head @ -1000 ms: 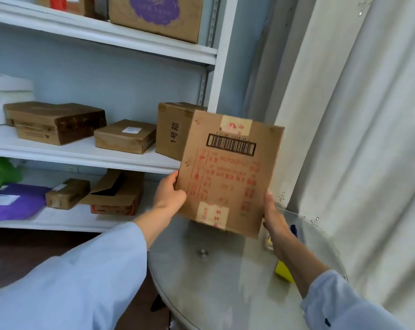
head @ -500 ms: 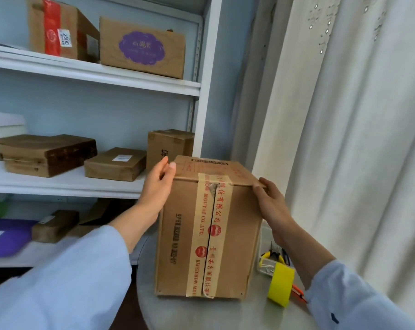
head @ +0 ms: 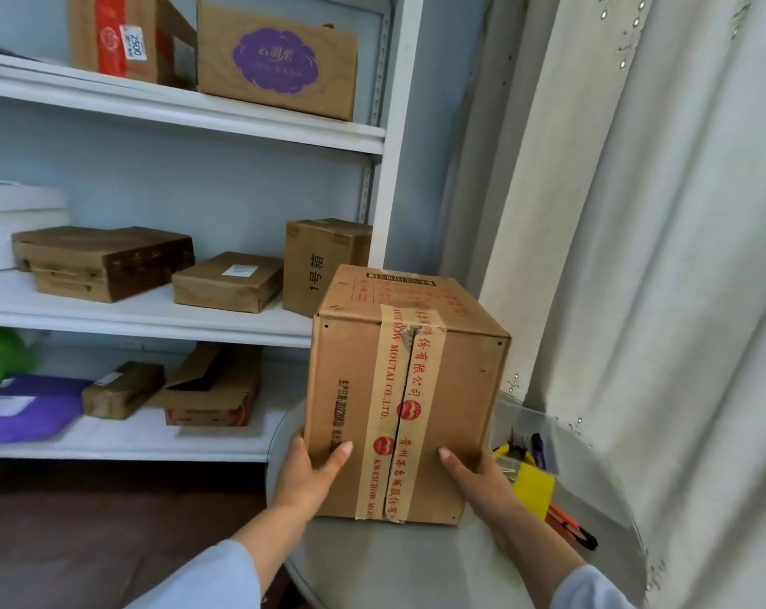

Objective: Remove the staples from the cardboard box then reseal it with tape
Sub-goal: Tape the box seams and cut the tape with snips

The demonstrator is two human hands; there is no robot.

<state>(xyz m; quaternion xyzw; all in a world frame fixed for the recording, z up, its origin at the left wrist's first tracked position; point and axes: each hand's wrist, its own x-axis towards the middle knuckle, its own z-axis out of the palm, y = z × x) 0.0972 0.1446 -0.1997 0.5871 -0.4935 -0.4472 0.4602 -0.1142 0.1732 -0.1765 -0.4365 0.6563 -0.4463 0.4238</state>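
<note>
Step in hand: I position the cardboard box (head: 410, 389) on the round table (head: 416, 569) so that its taped seam faces me; I judge staple removal not yet begun.
Box location: it stands on the table with one face toward me, in front of the white shelf unit (head: 175, 325) and just left of the curtain (head: 658, 257).
Left hand: my left hand (head: 308, 476) holds the lower left corner, thumb across the front face, the other fingers wrapped round the side and hidden.
Right hand: my right hand (head: 475, 476) presses on the lower right of the front face, thumb laid along it; whether the remaining fingers curl under the edge I cannot tell.
Seam condition: the printed tape strip (head: 399, 410) runs down the front face and over the top edge; it is split along the flap joint and torn near the top.
Staples: small dark marks show near the face corners; they are too small to confirm as staples.
Tools: a yellow tape roll (head: 532, 485) and pliers (head: 515, 448) lie just right of the box, beside a clear bin (head: 526, 410).
Method: I keep both palms low and settle the box flat before releasing it, with the seam toward me.
Caution: the right edge sits near the tools; I avoid pushing the box into them.
Next requirement: one hand must steady the box while the other takes the pliers.
</note>
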